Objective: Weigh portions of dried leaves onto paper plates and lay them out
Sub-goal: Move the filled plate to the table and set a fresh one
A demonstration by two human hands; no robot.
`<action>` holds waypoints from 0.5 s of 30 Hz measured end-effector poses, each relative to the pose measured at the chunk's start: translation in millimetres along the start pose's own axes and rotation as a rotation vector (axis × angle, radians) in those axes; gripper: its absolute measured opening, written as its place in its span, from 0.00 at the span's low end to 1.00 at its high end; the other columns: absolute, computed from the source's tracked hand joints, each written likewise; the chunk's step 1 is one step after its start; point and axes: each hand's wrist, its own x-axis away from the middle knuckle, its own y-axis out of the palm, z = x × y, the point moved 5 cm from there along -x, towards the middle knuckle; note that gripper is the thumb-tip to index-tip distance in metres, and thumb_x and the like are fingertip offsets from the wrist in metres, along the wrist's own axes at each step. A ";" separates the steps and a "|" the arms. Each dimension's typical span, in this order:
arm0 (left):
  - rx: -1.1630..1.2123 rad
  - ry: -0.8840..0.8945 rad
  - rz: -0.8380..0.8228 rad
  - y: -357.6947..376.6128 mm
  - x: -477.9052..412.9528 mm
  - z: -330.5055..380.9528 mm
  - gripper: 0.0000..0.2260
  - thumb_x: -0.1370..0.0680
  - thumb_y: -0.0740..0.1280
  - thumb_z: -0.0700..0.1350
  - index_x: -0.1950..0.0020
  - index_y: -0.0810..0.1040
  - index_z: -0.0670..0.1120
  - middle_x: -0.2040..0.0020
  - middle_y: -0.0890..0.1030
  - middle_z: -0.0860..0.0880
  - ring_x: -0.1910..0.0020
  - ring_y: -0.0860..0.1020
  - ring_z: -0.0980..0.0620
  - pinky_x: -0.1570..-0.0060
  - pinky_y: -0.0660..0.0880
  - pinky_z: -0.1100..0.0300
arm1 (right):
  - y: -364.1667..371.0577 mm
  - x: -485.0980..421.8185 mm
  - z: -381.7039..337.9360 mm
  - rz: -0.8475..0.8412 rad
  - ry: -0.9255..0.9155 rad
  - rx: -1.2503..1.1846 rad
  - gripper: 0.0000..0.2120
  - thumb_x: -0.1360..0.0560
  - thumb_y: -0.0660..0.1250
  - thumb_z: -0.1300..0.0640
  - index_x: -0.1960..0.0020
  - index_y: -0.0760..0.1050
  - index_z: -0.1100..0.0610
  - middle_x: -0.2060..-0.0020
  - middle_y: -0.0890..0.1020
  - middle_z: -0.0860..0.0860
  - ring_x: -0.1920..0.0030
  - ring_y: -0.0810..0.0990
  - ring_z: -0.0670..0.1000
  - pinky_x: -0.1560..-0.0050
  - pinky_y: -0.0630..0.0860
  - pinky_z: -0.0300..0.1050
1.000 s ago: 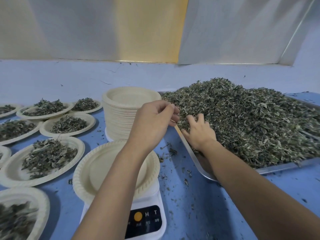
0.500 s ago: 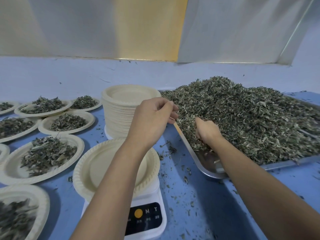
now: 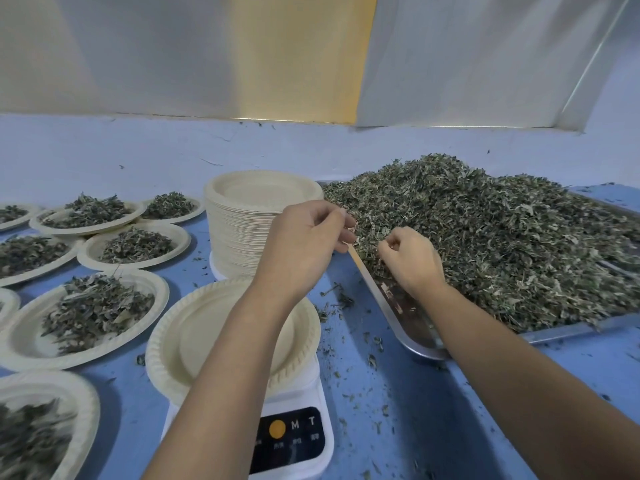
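A big heap of dried leaves [image 3: 491,233] fills a metal tray [image 3: 412,327] on the right. My right hand [image 3: 410,259] is closed in a fist on a handful of leaves at the heap's near-left edge. My left hand [image 3: 304,244] hovers beside the tray's left rim with its fingers curled at the leaves; whether it holds any is unclear. An empty paper plate [image 3: 194,341] sits on a white scale [image 3: 294,438] in front of me, partly hidden by my left forearm.
A tall stack of empty paper plates [image 3: 252,216] stands behind the scale. Several filled plates [image 3: 93,313] lie on the blue table [image 3: 388,410] to the left. Leaf crumbs are scattered between scale and tray. A wall rises behind.
My right hand went from spread on the heap to a fist closed on leaves, and has pulled slightly toward the tray's left edge. My left hand stayed nearly in place.
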 end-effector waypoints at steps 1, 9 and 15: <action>-0.003 0.002 0.000 0.0 -0.3 -0.2 0.12 0.21 0.60 0.42 0.60 0.81 0.48 0.66 0.83 0.52 0.66 0.81 0.58 0.65 0.72 0.71 | 0.1 -0.8 -2.9 0.010 -0.066 0.059 0.09 0.24 0.61 0.51 0.52 0.75 0.55 0.56 0.76 0.49 0.54 0.75 0.54 0.62 0.68 0.46; -0.006 0.005 -0.002 0.5 0.1 -0.4 0.13 0.21 0.60 0.42 0.60 0.80 0.49 0.67 0.83 0.53 0.66 0.81 0.57 0.65 0.72 0.72 | 46.6 6.9 -1.7 -0.561 -0.189 0.375 0.22 0.17 0.46 0.48 0.24 0.55 0.49 0.23 0.52 0.53 0.25 0.52 0.62 0.29 0.58 0.60; -0.022 0.007 -0.001 0.2 -0.3 -0.8 0.12 0.21 0.60 0.43 0.59 0.81 0.48 0.66 0.83 0.53 0.66 0.81 0.57 0.64 0.73 0.70 | 32.3 9.1 -7.5 -0.445 -0.181 0.423 0.20 0.17 0.49 0.48 0.27 0.57 0.48 0.28 0.57 0.56 0.31 0.60 0.62 0.39 0.69 0.62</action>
